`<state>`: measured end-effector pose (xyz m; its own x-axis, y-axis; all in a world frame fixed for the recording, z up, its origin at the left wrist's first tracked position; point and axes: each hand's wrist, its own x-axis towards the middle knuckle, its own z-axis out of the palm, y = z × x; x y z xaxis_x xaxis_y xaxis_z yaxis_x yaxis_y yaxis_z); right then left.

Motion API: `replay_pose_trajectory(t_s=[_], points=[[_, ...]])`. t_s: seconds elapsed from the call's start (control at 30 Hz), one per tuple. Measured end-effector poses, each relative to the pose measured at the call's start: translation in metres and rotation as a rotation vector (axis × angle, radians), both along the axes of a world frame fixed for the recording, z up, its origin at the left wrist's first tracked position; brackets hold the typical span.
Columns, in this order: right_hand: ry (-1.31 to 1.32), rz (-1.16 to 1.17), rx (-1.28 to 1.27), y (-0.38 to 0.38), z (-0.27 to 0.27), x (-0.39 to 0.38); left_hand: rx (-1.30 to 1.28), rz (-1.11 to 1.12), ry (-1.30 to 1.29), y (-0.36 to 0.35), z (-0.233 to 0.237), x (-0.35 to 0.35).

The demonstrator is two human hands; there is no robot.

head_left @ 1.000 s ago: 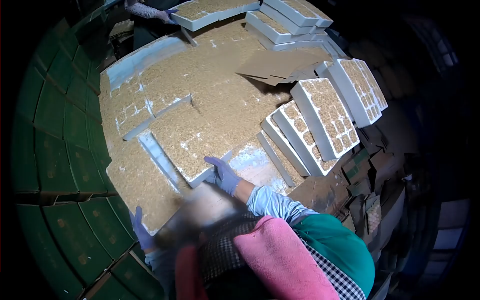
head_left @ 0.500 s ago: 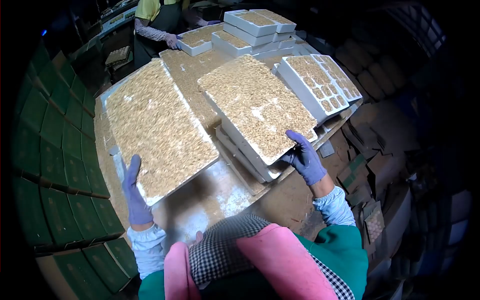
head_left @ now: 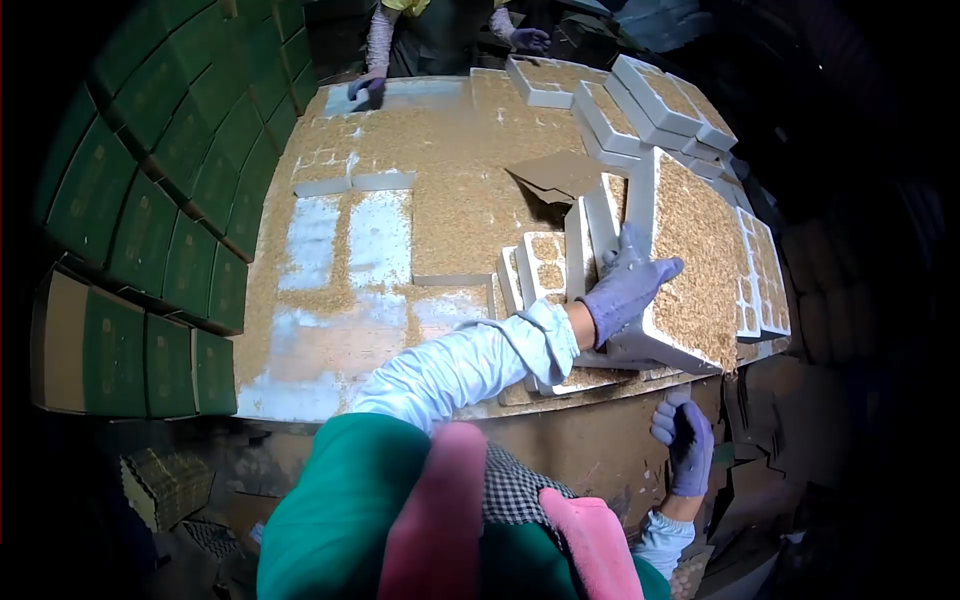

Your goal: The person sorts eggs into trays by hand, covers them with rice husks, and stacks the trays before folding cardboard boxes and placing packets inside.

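My left hand (head_left: 625, 285), in a purple glove, grips the edge of a white foam tray (head_left: 695, 255) covered with brown husks. The tray is tilted above other white trays at the right of the table, and some husks hang at its lower corner. Below that corner, past the table's front edge, is my right hand (head_left: 687, 445), its gloved fingers curled in and nothing visible in them. Directly left of the tilted tray, more white trays (head_left: 582, 245) lean on edge beside a compartmented tray (head_left: 543, 262).
Stacked trays (head_left: 655, 100) stand at the back right, and a cardboard piece (head_left: 560, 175) lies mid-table. Green boxes (head_left: 180, 225) line the left. Across the husk-strewn table (head_left: 340, 345), a co-worker's gloved hand (head_left: 368, 90) touches the surface; the other (head_left: 530, 40) is raised.
The view has turned left. My left hand has crossed to the right-hand trays, where one is now tilted up. My right hand has come off the trays to below the table edge.
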<state>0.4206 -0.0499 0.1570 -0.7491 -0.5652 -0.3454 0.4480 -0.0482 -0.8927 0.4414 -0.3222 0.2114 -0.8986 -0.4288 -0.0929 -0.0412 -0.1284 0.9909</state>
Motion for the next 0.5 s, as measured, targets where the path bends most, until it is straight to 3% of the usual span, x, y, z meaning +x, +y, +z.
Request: replay_pose_trajectory(t_s=[0.03,0.07,0.1,0.13,0.2,0.23,0.27,0.3,0.37,0.43,0.5], points=[[-0.135,0.028,-0.027,-0.004,-0.006,0.017,0.004,0.013,-0.01,-0.005,-0.011,-0.002],[-0.257,0.146,-0.055,-0.006,-0.019,0.028,-0.251,-0.094,-0.003,-0.009,-0.028,-0.009],[-0.219,0.181,0.098,-0.027,-0.019,0.049,-0.508,-0.207,0.008,-0.014,-0.038,-0.013],[-0.178,0.212,0.248,-0.051,-0.018,0.072,-0.508,-0.209,0.005,-0.025,-0.037,-0.004],[-0.218,0.497,0.157,-0.087,-0.056,0.088,-0.768,-0.206,-0.081,-0.068,-0.036,0.039],[0.151,0.53,0.083,-0.122,-0.022,0.108,-0.796,-0.24,0.022,-0.095,-0.04,0.061],[0.524,0.544,0.003,-0.155,0.012,0.124,-0.678,-0.187,0.008,-0.129,-0.091,0.064],[0.538,0.529,-0.011,-0.177,-0.016,0.122,-0.575,-0.016,-0.181,-0.153,-0.113,0.081],[-0.66,0.305,0.009,-0.228,-0.123,0.103,-0.523,0.255,-0.52,-0.206,-0.19,0.099],[-0.751,0.203,0.029,-0.283,-0.174,0.086,-0.225,0.291,-0.612,-0.242,-0.236,0.115],[-0.837,0.095,0.036,-0.328,-0.233,0.066,-0.124,0.424,-0.469,-0.249,-0.278,0.116]])
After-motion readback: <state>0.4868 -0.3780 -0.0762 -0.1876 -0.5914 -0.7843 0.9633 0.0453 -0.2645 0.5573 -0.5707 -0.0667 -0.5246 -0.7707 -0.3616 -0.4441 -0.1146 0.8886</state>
